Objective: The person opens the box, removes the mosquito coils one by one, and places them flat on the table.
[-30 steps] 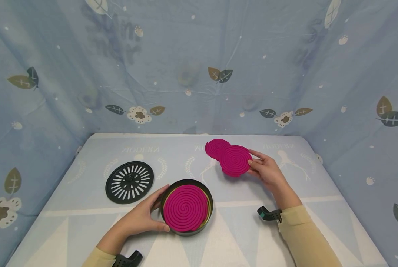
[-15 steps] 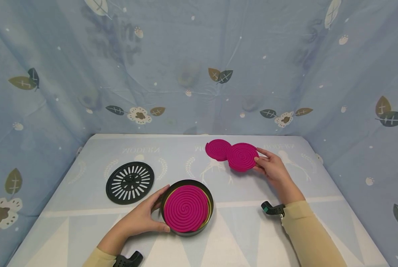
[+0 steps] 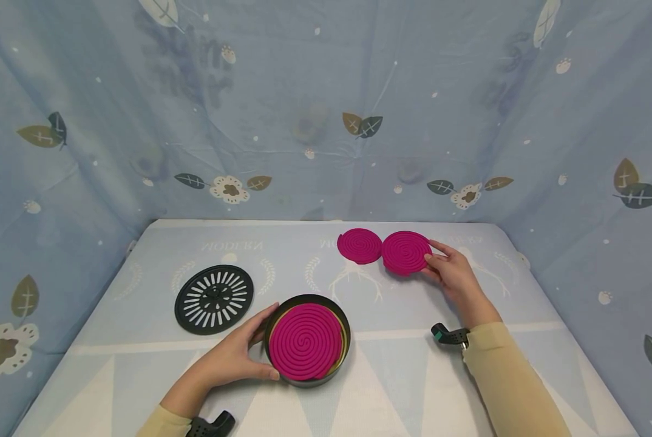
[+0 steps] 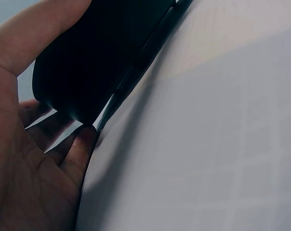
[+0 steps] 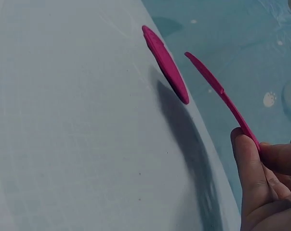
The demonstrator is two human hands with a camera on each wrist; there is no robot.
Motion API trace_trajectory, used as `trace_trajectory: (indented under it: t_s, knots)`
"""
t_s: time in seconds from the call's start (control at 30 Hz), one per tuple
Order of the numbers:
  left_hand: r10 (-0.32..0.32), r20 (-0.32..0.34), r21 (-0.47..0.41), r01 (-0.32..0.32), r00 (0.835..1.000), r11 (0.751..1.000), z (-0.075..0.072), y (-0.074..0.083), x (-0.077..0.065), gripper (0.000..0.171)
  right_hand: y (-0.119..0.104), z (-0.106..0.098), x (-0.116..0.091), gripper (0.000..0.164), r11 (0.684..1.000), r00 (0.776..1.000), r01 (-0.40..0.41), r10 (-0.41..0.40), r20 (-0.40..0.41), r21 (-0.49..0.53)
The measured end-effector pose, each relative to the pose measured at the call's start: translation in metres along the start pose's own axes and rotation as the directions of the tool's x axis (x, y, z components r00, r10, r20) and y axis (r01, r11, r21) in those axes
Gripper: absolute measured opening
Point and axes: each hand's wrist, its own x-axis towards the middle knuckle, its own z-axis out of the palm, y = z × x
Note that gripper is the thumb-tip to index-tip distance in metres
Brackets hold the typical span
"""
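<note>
My left hand grips a round black holder, thumb at the near side and fingers around the far left. Inside lies a magenta spiral coaster, with a yellow-green edge showing beneath it. In the left wrist view the dark wall of the holder sits between thumb and fingers. My right hand pinches another magenta spiral coaster by its right edge. The right wrist view shows this coaster edge-on, raised off the table. A third magenta coaster lies flat just left of it.
A black slotted disc lies on the table left of the holder. The patterned tabletop ends at a blue printed curtain, which also hangs along both sides.
My right hand has moved right and away from me with the pinched coaster, which no longer overlaps the one lying on the table. The left hand and holder stay put.
</note>
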Motion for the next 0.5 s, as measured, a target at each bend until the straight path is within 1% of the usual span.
trace_trajectory:
  t_s: [0.2,0.3,0.5]
  knots:
    - [0.003,-0.001,0.001,-0.003,1.000,1.000,0.000,-0.001,0.000,0.125,-0.001,-0.006,0.005,0.063,1.000,1.000,-0.006,0.006,-0.019,0.022]
    - [0.002,-0.002,0.004,-0.002,1.000,1.000,0.001,-0.001,0.000,0.126,-0.001,-0.007,0.009,0.063,1.000,0.999,-0.016,0.016,-0.033,0.021]
    - [0.004,-0.005,0.011,-0.003,1.000,1.000,0.001,-0.001,0.000,0.126,0.001,-0.010,0.017,0.063,0.998,0.998,-0.037,0.040,-0.055,0.051]
